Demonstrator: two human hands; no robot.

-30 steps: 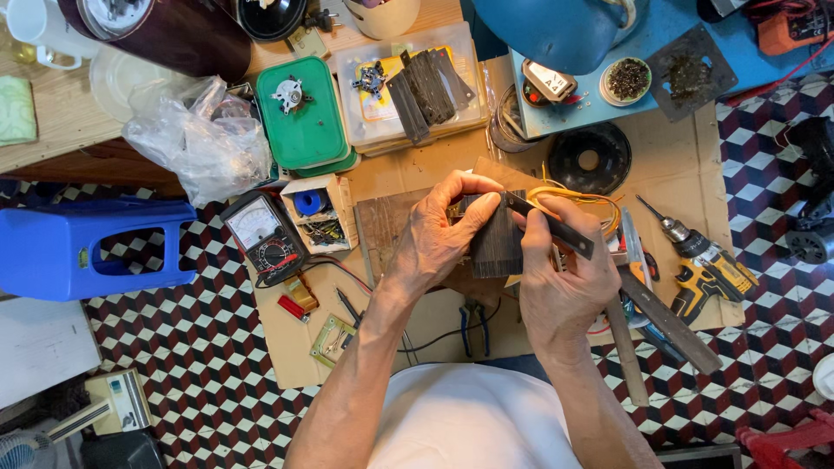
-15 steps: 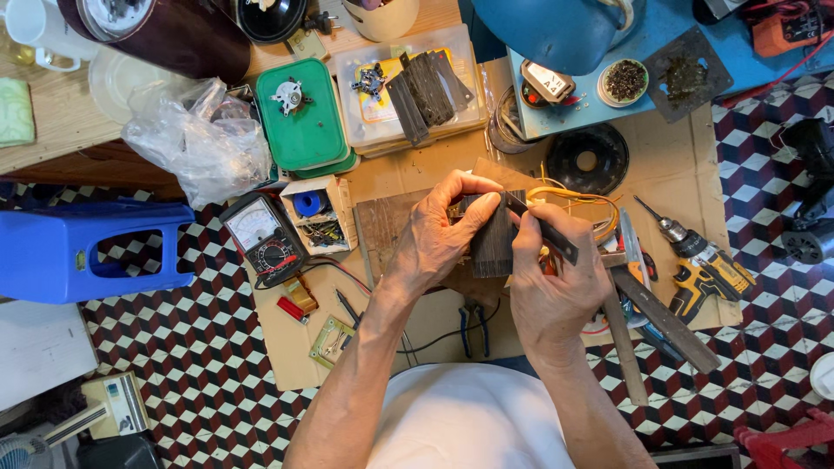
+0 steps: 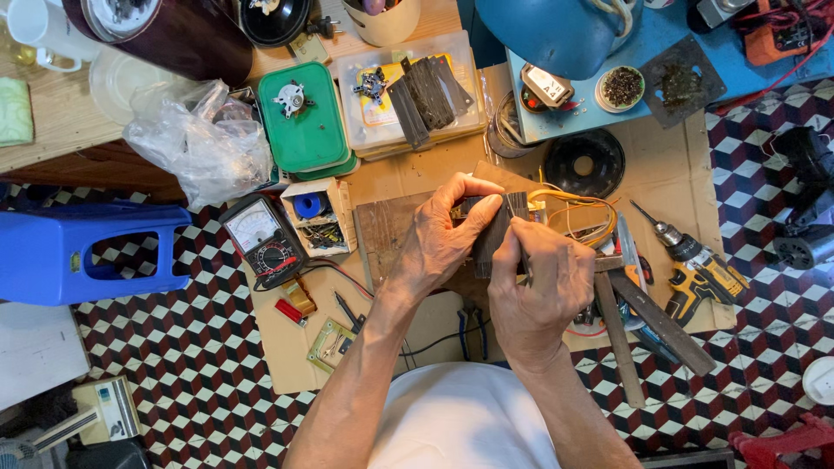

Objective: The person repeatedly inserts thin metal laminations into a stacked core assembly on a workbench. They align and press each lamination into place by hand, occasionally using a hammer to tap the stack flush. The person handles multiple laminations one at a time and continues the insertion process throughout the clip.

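At frame centre, the left hand (image 3: 443,239) clasps a dark finned metal block (image 3: 493,227) over a wooden board (image 3: 382,227); the right hand (image 3: 539,291) is closed around a thin tool, touching the block.

Bare cardboard (image 3: 408,178) lies open just beyond the left hand (image 3: 439,243), between the small parts box (image 3: 320,217) and the black ring (image 3: 584,162). To the left, an analog multimeter (image 3: 263,241) and its red lead block the way. On the right, yellow wires (image 3: 578,217), two flat metal bars (image 3: 643,321) and a cordless drill (image 3: 695,274) crowd the right hand (image 3: 539,291). Near the body, pliers (image 3: 473,326) lie across the gap.
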